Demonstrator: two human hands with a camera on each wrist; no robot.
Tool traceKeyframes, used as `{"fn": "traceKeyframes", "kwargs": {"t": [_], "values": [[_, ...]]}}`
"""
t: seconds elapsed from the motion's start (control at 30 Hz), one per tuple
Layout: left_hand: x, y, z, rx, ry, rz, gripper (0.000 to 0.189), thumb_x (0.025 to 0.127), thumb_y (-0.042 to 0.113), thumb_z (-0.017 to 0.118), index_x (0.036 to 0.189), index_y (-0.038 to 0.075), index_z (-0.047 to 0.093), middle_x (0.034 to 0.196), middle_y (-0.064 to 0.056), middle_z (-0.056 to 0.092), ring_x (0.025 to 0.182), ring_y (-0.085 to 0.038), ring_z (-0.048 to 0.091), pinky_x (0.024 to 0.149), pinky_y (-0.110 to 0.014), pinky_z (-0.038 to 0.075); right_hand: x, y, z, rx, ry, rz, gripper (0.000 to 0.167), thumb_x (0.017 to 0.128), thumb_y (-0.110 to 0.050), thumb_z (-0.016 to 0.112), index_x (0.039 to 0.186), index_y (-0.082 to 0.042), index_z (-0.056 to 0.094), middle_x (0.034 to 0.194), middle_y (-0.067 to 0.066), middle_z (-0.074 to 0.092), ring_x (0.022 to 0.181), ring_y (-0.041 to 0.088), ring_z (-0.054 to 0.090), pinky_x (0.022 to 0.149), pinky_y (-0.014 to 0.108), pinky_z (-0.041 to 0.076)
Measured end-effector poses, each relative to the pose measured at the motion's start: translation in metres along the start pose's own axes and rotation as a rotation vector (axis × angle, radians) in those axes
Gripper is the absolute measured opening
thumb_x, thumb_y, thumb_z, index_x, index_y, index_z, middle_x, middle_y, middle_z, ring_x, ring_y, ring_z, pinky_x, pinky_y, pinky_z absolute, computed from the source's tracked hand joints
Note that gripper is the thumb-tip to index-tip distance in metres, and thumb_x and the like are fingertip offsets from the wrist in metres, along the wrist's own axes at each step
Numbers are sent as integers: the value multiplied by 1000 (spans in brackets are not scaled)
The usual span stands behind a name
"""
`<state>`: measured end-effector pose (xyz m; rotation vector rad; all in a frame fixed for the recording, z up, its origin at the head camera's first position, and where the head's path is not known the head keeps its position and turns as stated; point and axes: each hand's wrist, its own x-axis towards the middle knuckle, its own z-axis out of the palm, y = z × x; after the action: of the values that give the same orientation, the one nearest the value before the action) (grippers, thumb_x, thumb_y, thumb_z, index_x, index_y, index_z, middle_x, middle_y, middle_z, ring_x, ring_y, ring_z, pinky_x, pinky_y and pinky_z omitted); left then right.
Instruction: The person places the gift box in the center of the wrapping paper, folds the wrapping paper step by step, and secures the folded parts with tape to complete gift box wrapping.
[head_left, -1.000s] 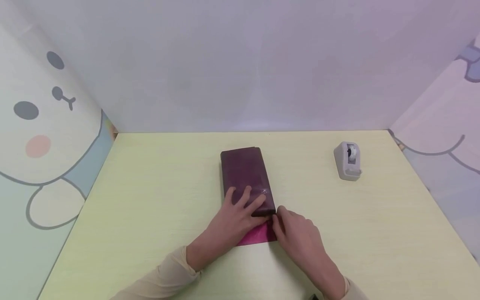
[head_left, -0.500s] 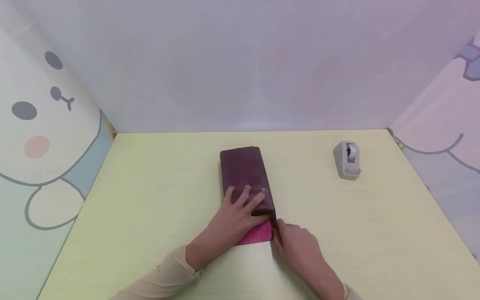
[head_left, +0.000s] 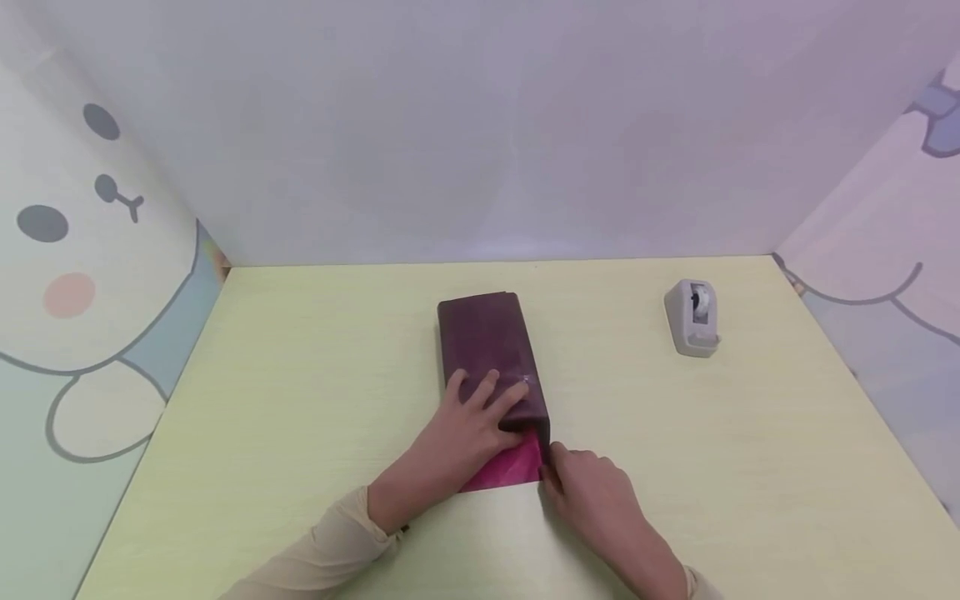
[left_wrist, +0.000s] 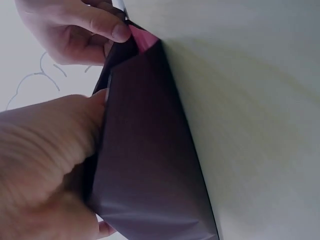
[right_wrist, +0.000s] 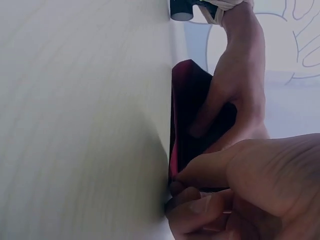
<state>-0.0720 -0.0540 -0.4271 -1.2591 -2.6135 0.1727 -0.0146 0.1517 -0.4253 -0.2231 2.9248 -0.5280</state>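
Observation:
A box-shaped parcel in dark purple wrapping paper (head_left: 486,333) lies lengthwise on the table. At its near end the paper's pink inner side (head_left: 510,468) shows as a flap. My left hand (head_left: 461,437) rests on the parcel's near part with fingers spread, its thumb reaching down at the open end. Beside the near right corner, my right hand (head_left: 596,500) pinches the edge of the wrapping paper between thumb and curled fingers. In the right wrist view the fingertips (right_wrist: 200,205) are low, close to the table top. What lies inside the parcel is hidden.
A grey tape dispenser (head_left: 692,321) with a roll of tape stands at the back right of the table (head_left: 300,350). A plain pale wall (head_left: 480,133) rises behind the far edge, with cartoon-printed panels (head_left: 82,292) at both sides.
My right hand has moved slightly toward me along the near right corner, drawing out a dark paper side flap. The left hand stays almost where it was on the parcel.

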Motion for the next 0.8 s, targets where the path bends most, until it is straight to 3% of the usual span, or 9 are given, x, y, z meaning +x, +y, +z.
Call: {"fn": "traceKeyframes", "kwargs": {"t": [0.2, 0.33, 0.47, 0.6, 0.8], "values": [[-1, -2, -3, -26, -10, 5, 48, 85, 22, 87, 122, 50, 73, 157, -4, 43, 143, -39, 49, 105, -65, 44, -1, 0, 0, -8, 0, -7, 27, 92, -16, 74, 77, -16, 53, 58, -3, 46, 52, 14, 38, 44, 29, 31], [-4, -8, -8, -145, 26, 34, 47, 88, 21, 81, 123, 51, 73, 156, -7, 45, 143, -42, 47, 105, -63, 41, -1, 1, 1, 20, -5, 9, 26, 91, -14, 72, 76, -17, 52, 58, -4, 45, 52, 14, 38, 45, 28, 30], [-7, -17, -20, -235, 80, 90, 63, 91, 10, 71, 134, 55, 65, 152, -7, 51, 140, -42, 50, 103, -56, 44, -2, 2, 0, 38, -18, 24, 24, 92, -14, 72, 77, -18, 52, 59, -4, 46, 52, 14, 40, 45, 29, 31], [-6, -22, -23, -209, 120, 103, 79, 89, -2, 67, 146, 52, 55, 147, 0, 57, 133, -35, 56, 98, -49, 49, -2, 3, -1, 48, -27, 25, 24, 93, -15, 72, 78, -18, 53, 59, -5, 44, 53, 13, 39, 46, 27, 30], [-4, -22, -15, -194, 145, 72, 81, 86, -3, 71, 149, 45, 55, 144, 6, 58, 129, -28, 55, 95, -46, 46, -2, 4, -2, 71, -41, 24, 26, 93, -16, 74, 77, -19, 54, 58, -6, 42, 53, 11, 38, 47, 25, 28]]}}
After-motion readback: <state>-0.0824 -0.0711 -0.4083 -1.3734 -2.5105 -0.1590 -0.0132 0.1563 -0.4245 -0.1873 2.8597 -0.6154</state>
